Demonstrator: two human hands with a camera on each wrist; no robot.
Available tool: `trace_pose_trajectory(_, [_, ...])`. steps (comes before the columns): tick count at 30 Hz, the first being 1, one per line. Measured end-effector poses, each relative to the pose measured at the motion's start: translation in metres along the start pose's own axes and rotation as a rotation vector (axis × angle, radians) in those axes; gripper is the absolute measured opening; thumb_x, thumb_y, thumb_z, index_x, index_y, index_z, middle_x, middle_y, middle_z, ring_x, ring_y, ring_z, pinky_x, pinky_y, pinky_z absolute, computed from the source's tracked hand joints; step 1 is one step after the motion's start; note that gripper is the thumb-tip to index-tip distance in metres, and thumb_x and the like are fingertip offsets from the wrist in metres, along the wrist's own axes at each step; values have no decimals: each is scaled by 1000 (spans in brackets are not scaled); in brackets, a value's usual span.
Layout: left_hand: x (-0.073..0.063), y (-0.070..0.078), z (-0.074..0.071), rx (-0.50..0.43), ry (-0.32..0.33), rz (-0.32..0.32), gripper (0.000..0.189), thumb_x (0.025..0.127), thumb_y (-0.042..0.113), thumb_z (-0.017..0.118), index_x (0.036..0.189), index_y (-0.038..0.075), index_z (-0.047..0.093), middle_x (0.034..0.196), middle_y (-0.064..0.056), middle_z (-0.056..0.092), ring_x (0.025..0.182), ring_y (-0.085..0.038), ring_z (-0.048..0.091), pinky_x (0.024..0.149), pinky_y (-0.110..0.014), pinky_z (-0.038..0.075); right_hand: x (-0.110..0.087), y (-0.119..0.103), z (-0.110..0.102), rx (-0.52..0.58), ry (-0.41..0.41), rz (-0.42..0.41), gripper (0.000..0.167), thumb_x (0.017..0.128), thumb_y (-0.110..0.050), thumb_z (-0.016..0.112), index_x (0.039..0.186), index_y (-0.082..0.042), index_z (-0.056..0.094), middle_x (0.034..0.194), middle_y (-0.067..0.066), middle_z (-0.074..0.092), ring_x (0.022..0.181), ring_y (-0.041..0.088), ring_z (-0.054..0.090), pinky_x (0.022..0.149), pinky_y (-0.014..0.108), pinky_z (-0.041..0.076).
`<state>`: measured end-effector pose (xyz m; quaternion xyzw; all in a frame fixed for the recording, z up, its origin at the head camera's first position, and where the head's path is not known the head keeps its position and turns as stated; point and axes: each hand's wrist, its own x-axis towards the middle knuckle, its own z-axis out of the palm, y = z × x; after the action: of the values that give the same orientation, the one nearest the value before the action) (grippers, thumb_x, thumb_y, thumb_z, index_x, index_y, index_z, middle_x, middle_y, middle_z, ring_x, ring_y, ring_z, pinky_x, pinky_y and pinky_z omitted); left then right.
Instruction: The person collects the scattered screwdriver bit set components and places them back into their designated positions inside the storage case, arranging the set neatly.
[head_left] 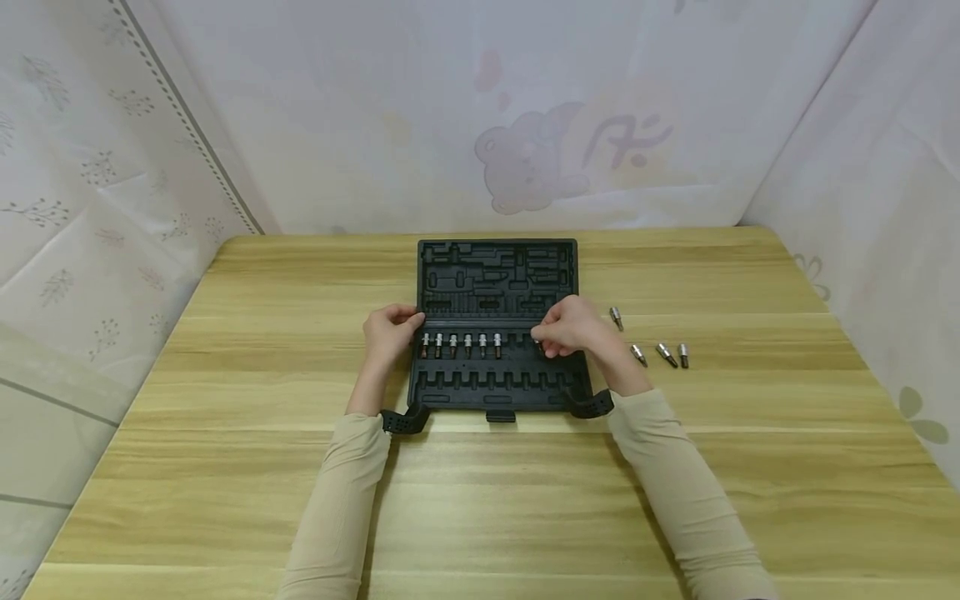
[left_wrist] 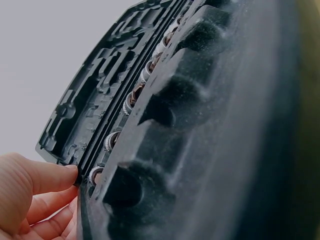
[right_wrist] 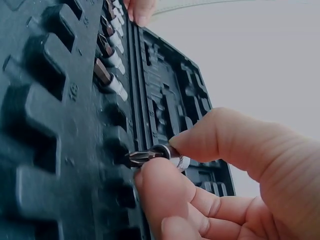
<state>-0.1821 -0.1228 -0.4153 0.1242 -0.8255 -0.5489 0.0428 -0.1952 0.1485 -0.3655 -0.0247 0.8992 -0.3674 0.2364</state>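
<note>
A black molded bit-socket case [head_left: 463, 367] lies unfolded on the table, with several bit sockets [head_left: 468, 345] standing in a row in its upper slots. At the case's left edge, by the hinge, my left hand [head_left: 386, 335] grips the side, thumb on the rim and fingers behind it. My right hand [head_left: 572, 325] pinches a bit socket [right_wrist: 161, 152] between thumb and forefinger. Its cross-shaped tip points at a slot right of the filled row; whether it touches the slot I cannot tell.
Several loose bit sockets [head_left: 666, 354] lie on the wooden table [head_left: 495, 500] to the right of the case. A latch [head_left: 501, 416] juts from the case's front edge. Patterned curtains [head_left: 375, 125] surround the table at the back and sides.
</note>
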Motion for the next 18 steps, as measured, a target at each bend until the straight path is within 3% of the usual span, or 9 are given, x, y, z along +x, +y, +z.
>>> trace_pose_trajectory(18, [-1,1,-1,10,6,2,21,86,11,67,101,-3,70,91,-19,68,57,-8,54,53,-18,43,13,-16,21,15,-13,37,18,85,-15,63,83,1,71,58,3,65,50,9,62,55,27,53])
